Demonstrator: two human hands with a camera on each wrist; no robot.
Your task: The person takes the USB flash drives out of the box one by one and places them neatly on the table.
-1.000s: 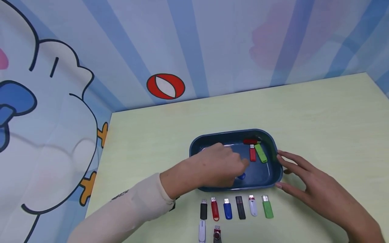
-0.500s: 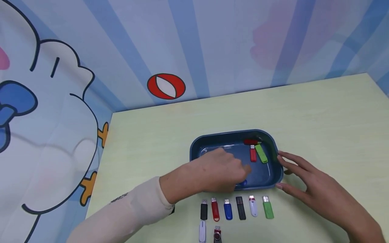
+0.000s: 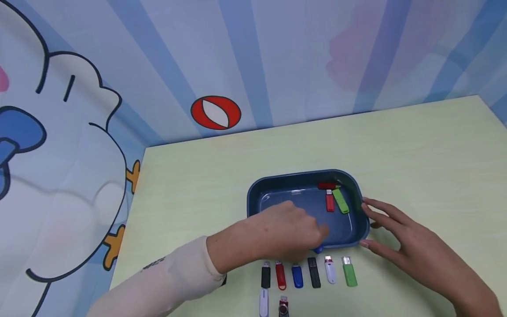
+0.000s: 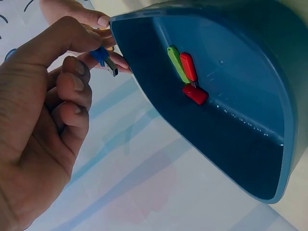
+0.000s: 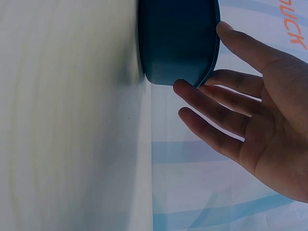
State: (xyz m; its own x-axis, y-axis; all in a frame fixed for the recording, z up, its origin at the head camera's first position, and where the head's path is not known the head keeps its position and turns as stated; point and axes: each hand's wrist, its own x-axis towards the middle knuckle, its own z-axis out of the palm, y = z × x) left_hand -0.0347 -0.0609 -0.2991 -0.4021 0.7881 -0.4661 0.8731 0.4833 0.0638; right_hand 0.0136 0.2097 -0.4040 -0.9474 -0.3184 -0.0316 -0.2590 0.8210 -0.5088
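My left hand (image 3: pixel 287 231) is over the near side of a dark blue tray (image 3: pixel 273 179), pinching a blue USB stick (image 4: pixel 99 55) between thumb and curled fingers. The stick's metal plug points out of the grip in the left wrist view. Two red USB sticks (image 3: pixel 329 201) and a light green USB stick (image 3: pixel 340 201) lie at the right end inside the tray. With fingers spread, my right hand (image 3: pixel 412 246) touches the tray's right end. Its thumb and fingertips rest at the rim and outer wall in the right wrist view.
On the pale table (image 3: pixel 190 185), several USB sticks lie in a row before the tray, from a black stick (image 3: pixel 266 276) to a green stick (image 3: pixel 350 273). A white stick (image 3: pixel 263 303) and a dark red-tipped stick (image 3: pixel 283 307) lie nearer. A cartoon-printed wall (image 3: pixel 297 57) stands behind.
My left hand has moved toward the near rim, carrying the blue USB stick from inside the tray to over its edge. The right hand and the tray have stayed almost still.
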